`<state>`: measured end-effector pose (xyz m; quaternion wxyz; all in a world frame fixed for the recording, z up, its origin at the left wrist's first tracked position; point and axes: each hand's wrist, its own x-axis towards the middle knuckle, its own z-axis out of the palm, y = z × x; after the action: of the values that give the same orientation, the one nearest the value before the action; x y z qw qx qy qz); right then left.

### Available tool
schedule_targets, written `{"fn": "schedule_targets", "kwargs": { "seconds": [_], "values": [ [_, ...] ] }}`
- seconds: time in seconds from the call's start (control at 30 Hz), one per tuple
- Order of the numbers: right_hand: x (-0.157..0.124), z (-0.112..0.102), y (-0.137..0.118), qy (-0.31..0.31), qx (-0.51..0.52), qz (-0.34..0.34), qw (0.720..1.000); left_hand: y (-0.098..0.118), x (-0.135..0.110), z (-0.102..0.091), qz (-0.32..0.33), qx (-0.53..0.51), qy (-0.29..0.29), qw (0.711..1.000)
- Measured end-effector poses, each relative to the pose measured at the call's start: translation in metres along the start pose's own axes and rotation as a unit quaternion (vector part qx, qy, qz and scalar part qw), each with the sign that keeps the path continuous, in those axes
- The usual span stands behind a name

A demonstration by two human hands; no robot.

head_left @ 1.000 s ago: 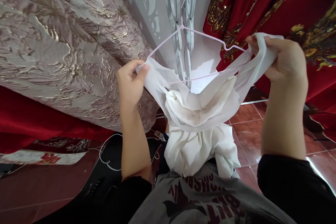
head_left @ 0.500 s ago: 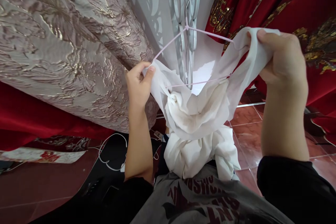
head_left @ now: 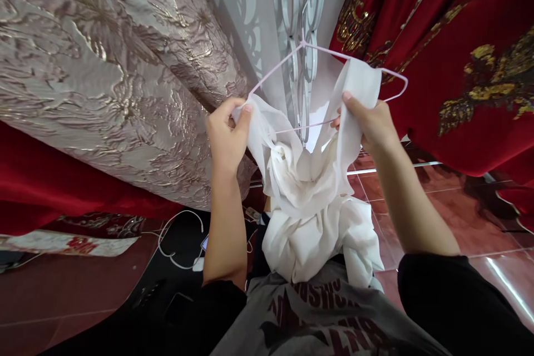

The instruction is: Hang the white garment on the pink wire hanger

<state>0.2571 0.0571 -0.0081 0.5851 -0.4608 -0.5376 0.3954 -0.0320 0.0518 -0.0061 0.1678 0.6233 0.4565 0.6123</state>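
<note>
A white garment (head_left: 311, 194) hangs in folds in front of my chest. Its top is being drawn over a thin pink wire hanger (head_left: 392, 73), which hooks onto a silver rail fitting above. My left hand (head_left: 227, 133) pinches the garment's left edge against the hanger's left arm. The garment's right strap is gripped by my right hand (head_left: 371, 122) just below the hanger's right shoulder; the strap now lies over the wire there. Both hands are closed on cloth.
A pale pink brocade gown (head_left: 108, 67) hangs at left, red gowns with gold embroidery (head_left: 459, 55) at right. A white wall panel (head_left: 254, 28) stands behind the hanger. Below are a red tiled floor (head_left: 442, 211), a loose white wire hanger (head_left: 179, 233) and dark cloth.
My right hand has moved left and down with the strap, bringing it over the hanger's right arm. The hanger's right end now shows bare. My left hand stayed almost still.
</note>
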Motion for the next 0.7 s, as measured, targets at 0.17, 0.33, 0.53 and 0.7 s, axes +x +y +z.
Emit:
{"fn": "schedule_targets", "kwargs": {
  "seconds": [0.17,0.33,0.53,0.7],
  "values": [
    [-0.038,0.004,0.027,0.136,-0.106,-0.108,0.979,-0.001,0.002,-0.002,0.017,0.013,0.01,1.0],
    [-0.054,0.02,0.024,0.313,-0.16,-0.309,0.884,-0.006,0.002,0.008,-0.009,-0.036,0.034,0.999],
    [-0.016,0.053,0.023,-0.061,-0.246,-0.331,0.909,-0.012,-0.003,0.015,0.035,-0.096,0.094,0.99],
    [-0.021,0.064,0.05,-0.014,-0.271,-0.315,0.909,-0.026,-0.046,0.026,0.07,-0.077,0.217,0.971]
  ]
}}
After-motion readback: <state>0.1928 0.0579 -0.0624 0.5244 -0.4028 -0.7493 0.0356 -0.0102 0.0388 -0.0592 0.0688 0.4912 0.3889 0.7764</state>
